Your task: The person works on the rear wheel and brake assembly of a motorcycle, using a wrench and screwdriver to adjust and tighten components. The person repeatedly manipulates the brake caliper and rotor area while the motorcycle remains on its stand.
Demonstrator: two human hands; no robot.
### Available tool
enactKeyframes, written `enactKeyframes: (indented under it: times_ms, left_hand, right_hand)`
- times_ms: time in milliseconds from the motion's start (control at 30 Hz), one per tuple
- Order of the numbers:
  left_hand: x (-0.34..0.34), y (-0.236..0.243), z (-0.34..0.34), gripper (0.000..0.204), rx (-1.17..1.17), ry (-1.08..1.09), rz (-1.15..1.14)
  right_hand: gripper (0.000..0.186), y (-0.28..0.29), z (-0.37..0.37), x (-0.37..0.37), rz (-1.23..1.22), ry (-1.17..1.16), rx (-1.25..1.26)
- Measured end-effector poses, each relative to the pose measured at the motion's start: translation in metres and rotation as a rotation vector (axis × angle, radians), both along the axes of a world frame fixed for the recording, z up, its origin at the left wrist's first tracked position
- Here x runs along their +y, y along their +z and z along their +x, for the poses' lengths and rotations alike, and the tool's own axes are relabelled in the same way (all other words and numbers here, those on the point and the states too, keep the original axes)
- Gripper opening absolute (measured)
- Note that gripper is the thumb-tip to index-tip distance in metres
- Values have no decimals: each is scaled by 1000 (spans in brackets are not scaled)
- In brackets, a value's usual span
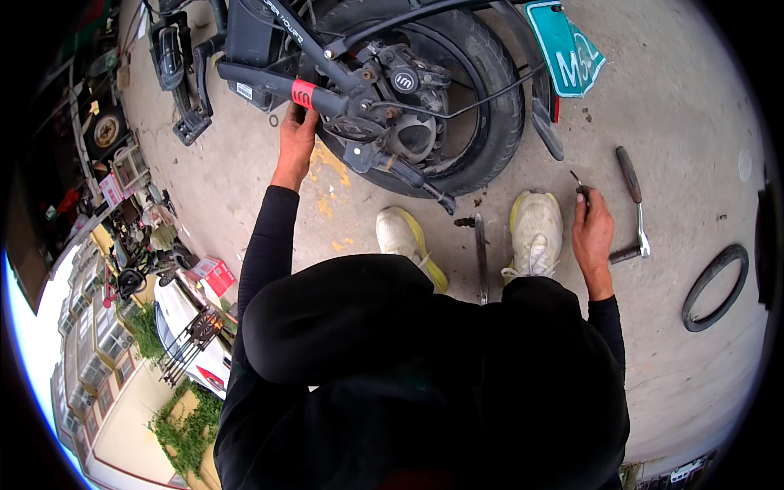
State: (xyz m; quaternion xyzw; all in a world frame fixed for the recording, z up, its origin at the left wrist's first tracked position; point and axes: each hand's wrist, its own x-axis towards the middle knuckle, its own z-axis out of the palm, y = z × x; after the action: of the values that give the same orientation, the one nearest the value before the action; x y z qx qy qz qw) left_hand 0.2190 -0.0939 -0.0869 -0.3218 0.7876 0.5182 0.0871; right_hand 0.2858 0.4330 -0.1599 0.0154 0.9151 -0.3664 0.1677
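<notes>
An electric bike lies on the concrete with its rear wheel (500, 102) and motor hub in front of me. My left hand (297, 145) grips the lower edge of the black frame tube (269, 84) beside its red band; some fingertips are hidden behind the tube. Beyond my right shoe, my right hand (594, 233) is closed in a pinch over the ground. A short, thin, dark metal piece (576, 177) sticks out of its fingers, too small to name exactly. The ratchet wrench (633, 184) with a brown handle lies just right of that hand.
Between my shoes (535, 229) lies a metal bar tool (481, 253). A black tyre-like ring (715, 287) rests at the far right. The teal licence plate (566, 53) hangs behind the wheel. A pedal (192, 126) juts out at left, with clutter and a red box (214, 276) farther off.
</notes>
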Motion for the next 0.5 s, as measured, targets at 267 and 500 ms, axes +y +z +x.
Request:
enactKeyframes:
  times_ms: [267, 500]
  left_hand:
    - [71, 2, 130, 50, -589, 16, 392]
    - [52, 18, 113, 25, -418, -17, 212]
  right_hand:
    - [14, 4, -3, -3, -11, -47, -102]
    - [17, -1, -5, 0, -2, -39, -70]
